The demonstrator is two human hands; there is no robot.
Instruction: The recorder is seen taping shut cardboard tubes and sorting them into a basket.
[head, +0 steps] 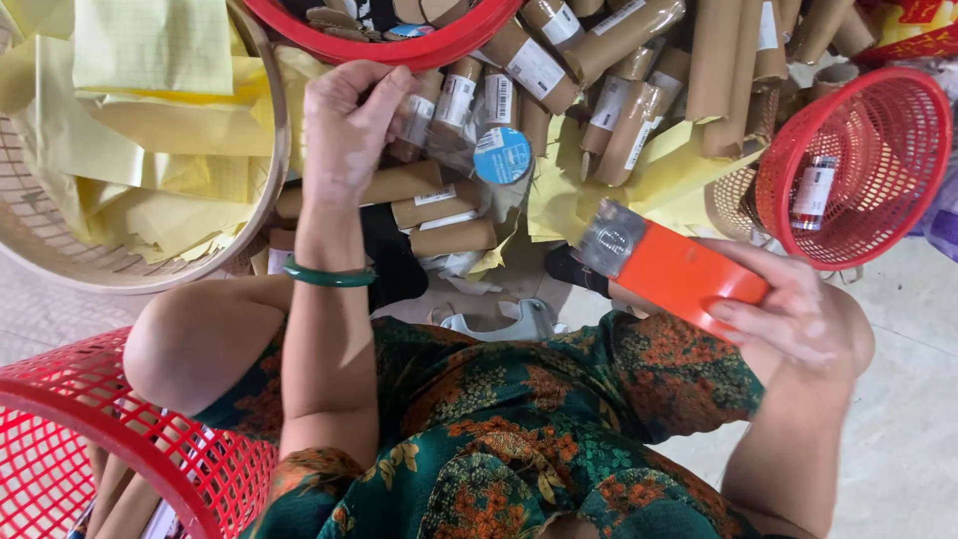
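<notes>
Orange box (679, 277) with a silvery end sits gripped in the right hand (798, 314), held above the knee. Left hand (347, 125) is closed round a brown paper-wrapped tube (417, 112) in the pile of tubes (599, 80) on the floor, right between the woven basket (269, 180) and the red mesh basket (878, 160).

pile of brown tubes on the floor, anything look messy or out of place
Yes: the brown paper-wrapped tubes lie jumbled at all angles on the floor beyond the knees, mixed with crumpled yellow paper sheets. One tube lies alone in the small red basket.
</notes>
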